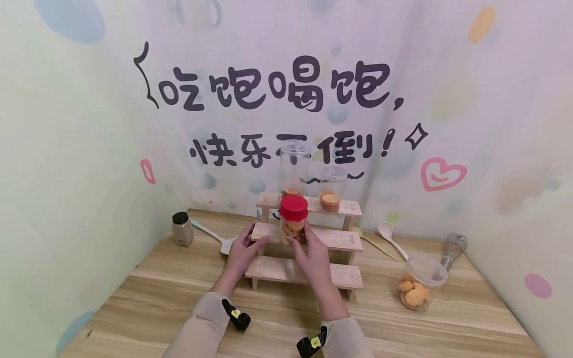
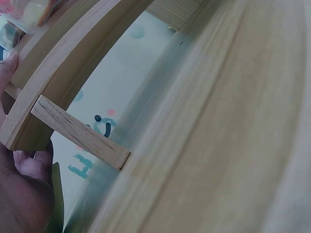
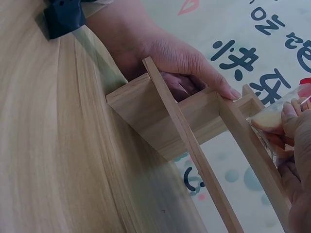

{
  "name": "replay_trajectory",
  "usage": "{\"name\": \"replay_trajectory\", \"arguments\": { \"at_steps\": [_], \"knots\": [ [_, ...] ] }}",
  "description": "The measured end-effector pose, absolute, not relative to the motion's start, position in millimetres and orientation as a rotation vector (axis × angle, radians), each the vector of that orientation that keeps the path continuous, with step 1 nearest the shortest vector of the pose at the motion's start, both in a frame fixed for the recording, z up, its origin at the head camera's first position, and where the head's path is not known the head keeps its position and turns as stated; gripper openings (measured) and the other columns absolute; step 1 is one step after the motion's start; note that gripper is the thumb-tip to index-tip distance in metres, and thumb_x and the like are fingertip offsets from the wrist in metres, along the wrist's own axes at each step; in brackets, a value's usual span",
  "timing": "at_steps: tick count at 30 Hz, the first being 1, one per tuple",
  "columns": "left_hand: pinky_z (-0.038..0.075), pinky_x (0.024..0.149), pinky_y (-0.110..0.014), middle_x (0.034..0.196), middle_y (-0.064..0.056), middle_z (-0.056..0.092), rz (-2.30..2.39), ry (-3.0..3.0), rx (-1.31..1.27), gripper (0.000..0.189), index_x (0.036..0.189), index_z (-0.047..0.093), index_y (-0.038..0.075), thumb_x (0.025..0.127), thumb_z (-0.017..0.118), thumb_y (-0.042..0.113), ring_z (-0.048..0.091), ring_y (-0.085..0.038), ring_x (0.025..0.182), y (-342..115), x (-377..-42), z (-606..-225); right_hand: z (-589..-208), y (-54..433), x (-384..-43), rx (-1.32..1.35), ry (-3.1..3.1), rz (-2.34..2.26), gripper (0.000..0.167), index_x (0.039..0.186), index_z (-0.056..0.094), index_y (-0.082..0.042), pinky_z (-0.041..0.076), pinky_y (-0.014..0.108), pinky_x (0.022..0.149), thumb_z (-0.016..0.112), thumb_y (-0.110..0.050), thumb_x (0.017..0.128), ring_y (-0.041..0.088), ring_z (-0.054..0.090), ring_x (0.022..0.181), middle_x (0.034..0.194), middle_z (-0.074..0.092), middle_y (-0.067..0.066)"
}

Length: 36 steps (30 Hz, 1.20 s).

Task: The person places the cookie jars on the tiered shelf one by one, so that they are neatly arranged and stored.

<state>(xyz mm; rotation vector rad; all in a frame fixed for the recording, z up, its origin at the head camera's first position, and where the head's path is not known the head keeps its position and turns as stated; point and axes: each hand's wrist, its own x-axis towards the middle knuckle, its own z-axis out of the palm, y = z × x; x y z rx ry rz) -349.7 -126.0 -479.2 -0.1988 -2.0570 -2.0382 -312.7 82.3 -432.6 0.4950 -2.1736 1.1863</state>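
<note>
A three-step wooden rack (image 1: 342, 240) stands against the back wall. My left hand (image 1: 242, 253) grips the left end of its middle step, thumb along the top and the other fingers beneath, as the left wrist view shows. At that same step, my right hand (image 1: 315, 258) holds a clear jar of cookies with a red lid (image 1: 293, 208), thumb in front and fingers round its right side. The jar is upright. Behind it on the top step are a tall clear jar (image 1: 294, 166) with cookies at the bottom and a shorter clear jar (image 1: 330, 191) of cookies.
To the left stand a black-capped shaker jar (image 1: 182, 229) and a white spatula (image 1: 225, 244). Right of the rack lie a yellow utensil (image 1: 378, 246), a white ladle (image 1: 387, 233) and a whisk (image 1: 454, 247). A clear tub of orange crackers (image 1: 416, 293) sits near them on the wooden table (image 1: 165, 293).
</note>
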Motion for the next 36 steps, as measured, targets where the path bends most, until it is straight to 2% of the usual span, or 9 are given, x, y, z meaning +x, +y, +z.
{"name": "replay_trajectory", "arguments": {
  "at_steps": [7,13,21,25,29,33,36],
  "knots": [
    [0.04,0.111,-0.044,0.159,-0.008,0.037,-2.051,-2.062,-0.198,0.077,0.155,0.042,0.017,0.089,0.079,0.033,0.038,-0.025,0.144,-127,-351,-479,-431,82,-312,0.515,-2.207,1.088,0.064,0.149,0.048,-0.004,0.058,0.037,0.087,0.072,-0.028,0.095,0.019,0.069,0.096,0.123,0.07,0.012],
    [0.041,0.11,-0.043,0.159,-0.012,0.036,-2.046,-2.104,-0.21,0.076,0.156,0.038,0.012,0.093,0.076,0.027,0.039,-0.028,0.143,-127,-344,-468,-431,81,-312,0.508,-2.222,1.087,0.065,0.15,0.047,-0.005,0.057,0.038,0.09,0.072,-0.029,0.095,0.019,0.069,0.098,0.125,0.069,0.012],
    [0.041,0.11,-0.044,0.157,-0.019,0.037,-2.003,-2.134,-0.217,0.076,0.156,0.037,0.007,0.093,0.075,0.026,0.038,-0.032,0.143,-125,-322,-447,-422,84,-310,0.507,-2.244,1.29,0.063,0.147,0.05,-0.01,0.054,0.038,0.097,0.074,-0.032,0.094,0.023,0.061,0.122,0.138,0.061,0.01],
    [0.041,0.11,-0.042,0.159,-0.016,0.036,-2.02,-2.126,-0.235,0.074,0.156,0.037,0.007,0.094,0.075,0.025,0.038,-0.03,0.143,-126,-323,-447,-408,90,-304,0.47,-2.243,1.417,0.061,0.146,0.05,-0.011,0.05,0.046,0.101,0.071,-0.039,0.095,0.029,0.056,0.129,0.144,0.056,0.009],
    [0.04,0.111,-0.042,0.16,-0.014,0.033,-2.05,-2.119,-0.241,0.075,0.156,0.036,0.008,0.094,0.074,0.023,0.037,-0.029,0.144,-127,-333,-457,-397,100,-297,0.478,-2.235,1.383,0.058,0.145,0.052,-0.01,0.048,0.054,0.102,0.068,-0.037,0.097,0.035,0.054,0.129,0.145,0.054,0.012],
    [0.039,0.112,-0.043,0.16,-0.012,0.034,-2.076,-2.092,-0.217,0.077,0.157,0.036,0.012,0.093,0.076,0.025,0.037,-0.027,0.144,-127,-347,-473,-389,109,-292,0.521,-2.256,1.266,0.058,0.148,0.052,-0.014,0.044,0.053,0.107,0.065,-0.04,0.098,0.031,0.051,0.133,0.147,0.054,0.008],
    [0.039,0.112,-0.043,0.159,-0.011,0.037,-2.077,-2.069,-0.209,0.076,0.156,0.039,0.014,0.092,0.077,0.027,0.039,-0.026,0.143,-127,-350,-477,-386,115,-288,0.561,-2.297,1.168,0.057,0.151,0.048,-0.022,0.039,0.053,0.111,0.06,-0.046,0.1,0.026,0.046,0.138,0.151,0.05,0.002]
  ]
}}
